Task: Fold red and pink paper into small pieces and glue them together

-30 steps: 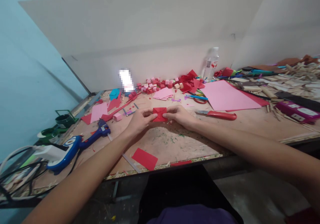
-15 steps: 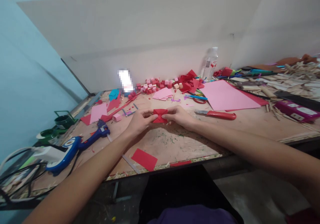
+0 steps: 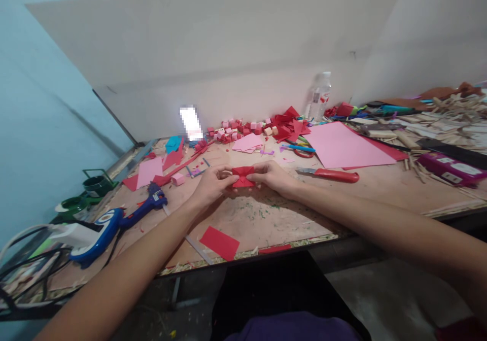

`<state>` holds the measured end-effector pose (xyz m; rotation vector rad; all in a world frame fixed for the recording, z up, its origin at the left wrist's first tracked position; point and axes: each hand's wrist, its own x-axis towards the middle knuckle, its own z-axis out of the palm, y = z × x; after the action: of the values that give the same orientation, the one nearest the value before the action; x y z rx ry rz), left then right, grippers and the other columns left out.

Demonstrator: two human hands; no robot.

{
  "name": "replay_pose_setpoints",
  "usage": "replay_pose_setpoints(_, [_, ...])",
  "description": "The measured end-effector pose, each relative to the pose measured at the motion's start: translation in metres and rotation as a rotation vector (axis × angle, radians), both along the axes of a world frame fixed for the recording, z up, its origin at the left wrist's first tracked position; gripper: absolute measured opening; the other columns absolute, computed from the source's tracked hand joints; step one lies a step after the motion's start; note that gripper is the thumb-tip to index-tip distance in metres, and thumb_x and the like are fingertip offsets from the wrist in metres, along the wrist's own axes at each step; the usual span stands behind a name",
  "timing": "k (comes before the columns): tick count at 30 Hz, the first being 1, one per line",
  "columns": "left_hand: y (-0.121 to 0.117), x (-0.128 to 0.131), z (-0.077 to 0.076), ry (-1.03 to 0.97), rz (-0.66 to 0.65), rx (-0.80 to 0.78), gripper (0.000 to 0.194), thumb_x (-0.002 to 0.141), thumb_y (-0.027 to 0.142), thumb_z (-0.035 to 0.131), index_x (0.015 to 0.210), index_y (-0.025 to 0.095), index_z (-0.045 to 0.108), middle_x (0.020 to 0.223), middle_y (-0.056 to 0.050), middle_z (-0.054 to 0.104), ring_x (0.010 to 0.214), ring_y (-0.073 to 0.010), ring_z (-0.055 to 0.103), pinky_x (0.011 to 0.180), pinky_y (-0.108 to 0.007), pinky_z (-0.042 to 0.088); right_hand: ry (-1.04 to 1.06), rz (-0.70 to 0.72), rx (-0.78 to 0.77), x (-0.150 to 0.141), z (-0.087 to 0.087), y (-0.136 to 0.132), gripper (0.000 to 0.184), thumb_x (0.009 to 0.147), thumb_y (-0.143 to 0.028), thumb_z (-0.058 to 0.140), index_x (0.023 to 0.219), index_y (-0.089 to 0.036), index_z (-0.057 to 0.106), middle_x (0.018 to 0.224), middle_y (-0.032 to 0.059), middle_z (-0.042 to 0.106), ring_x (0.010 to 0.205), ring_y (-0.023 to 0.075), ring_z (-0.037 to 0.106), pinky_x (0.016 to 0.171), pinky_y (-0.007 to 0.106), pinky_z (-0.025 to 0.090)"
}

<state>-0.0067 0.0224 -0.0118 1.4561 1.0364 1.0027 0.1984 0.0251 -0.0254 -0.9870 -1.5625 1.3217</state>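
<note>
Between my hands, just over the middle of the table, is a small folded red paper with crease lines meeting near its centre. My left hand pinches its left side, thumb on top. My right hand grips the right side the same way, and both thumb tips press close to the middle. The fingers behind the paper are partly hidden. Nearer to me lies a flat red paper rectangle. A red-handled knife rests to the right of my right hand.
A blue glue gun and a blue power strip with cables lie left. Small pink and red paper cubes line the back board. Pink sheets, a plastic bottle and wooden sticks are at the right.
Both hands stay in nearly the same place, still holding the folded red paper. Only a very slight shift of the paper and fingers shows.
</note>
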Motion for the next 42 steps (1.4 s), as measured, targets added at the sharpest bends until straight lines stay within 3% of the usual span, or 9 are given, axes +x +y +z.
replay_pose_setpoints(6, [-0.004,-0.002,0.000,-0.031,-0.035,-0.059,0.037,0.070,0.034,0.082,0.098,0.016,0.065,0.075,-0.003,0.072,0.053,-0.0153,0.066,0.048,-0.026,0.055,0.049,0.036,-0.028,0.001,-0.002,0.000,0.016,0.079,-0.024,0.071,0.087,-0.015,0.080,0.069,0.0021,0.074,0.056,0.0124,0.059,0.056,0.024,0.045])
replay_pose_setpoints(11, [-0.009,-0.003,0.004,-0.030,-0.107,-0.103,0.037,0.073,0.033,0.084,0.101,0.015,0.066,0.075,-0.002,0.070,0.054,-0.0127,0.065,0.053,-0.025,0.057,0.012,0.027,0.044,0.002,-0.005,0.004,0.024,0.082,-0.021,0.067,0.097,-0.017,0.084,0.080,0.0036,0.079,0.060,0.0130,0.062,0.059,0.025,0.048])
replay_pose_setpoints(18, [-0.007,-0.003,0.003,-0.034,-0.154,-0.135,0.043,0.081,0.051,0.080,0.102,0.016,0.066,0.081,-0.006,0.073,0.060,-0.0136,0.069,0.061,-0.025,0.059,-0.032,0.028,0.089,0.002,-0.009,0.007,0.027,0.085,-0.016,0.063,0.101,-0.016,0.084,0.081,0.0048,0.080,0.057,0.0121,0.061,0.057,0.023,0.049])
replay_pose_setpoints(21, [-0.007,-0.002,0.002,-0.018,-0.148,-0.138,0.042,0.080,0.048,0.082,0.102,0.016,0.066,0.078,-0.006,0.073,0.060,-0.0134,0.068,0.061,-0.025,0.058,-0.046,0.039,0.109,0.002,-0.008,0.006,0.028,0.085,-0.017,0.063,0.103,-0.015,0.084,0.081,0.0042,0.079,0.056,0.0113,0.059,0.056,0.023,0.050])
replay_pose_setpoints(28, [-0.009,-0.002,0.006,-0.005,-0.137,-0.103,0.046,0.070,0.037,0.089,0.106,0.017,0.068,0.084,-0.003,0.073,0.061,-0.0122,0.065,0.064,-0.027,0.054,0.047,0.067,-0.048,0.003,0.003,-0.002,0.046,0.072,-0.008,0.057,0.112,-0.015,0.080,0.079,0.0041,0.077,0.060,0.0142,0.066,0.061,0.026,0.056])
replay_pose_setpoints(33, [-0.011,-0.001,0.009,0.057,-0.085,-0.046,0.046,0.070,0.032,0.087,0.108,0.016,0.068,0.085,-0.003,0.073,0.069,-0.0149,0.067,0.066,-0.027,0.051,0.070,0.161,-0.035,0.005,0.007,-0.005,0.036,0.085,-0.025,0.068,0.119,-0.017,0.075,0.099,0.0085,0.077,0.075,0.0162,0.069,0.064,0.025,0.057])
replay_pose_setpoints(36, [-0.010,0.000,0.009,0.084,-0.087,-0.010,0.040,0.066,0.029,0.087,0.100,0.015,0.070,0.083,-0.002,0.071,0.070,-0.0150,0.066,0.066,-0.027,0.050,0.008,0.180,0.044,0.003,0.003,-0.003,0.032,0.089,-0.036,0.071,0.115,-0.017,0.075,0.100,0.0080,0.076,0.077,0.0162,0.069,0.064,0.025,0.057])
replay_pose_setpoints(42, [-0.008,0.000,0.008,0.133,-0.112,0.029,0.030,0.070,0.036,0.085,0.088,0.016,0.072,0.076,-0.001,0.069,0.064,-0.0139,0.062,0.062,-0.026,0.049,-0.059,0.084,0.083,0.000,-0.004,0.002,0.024,0.085,-0.036,0.073,0.090,-0.013,0.077,0.081,0.0057,0.074,0.063,0.0143,0.064,0.058,0.026,0.055])
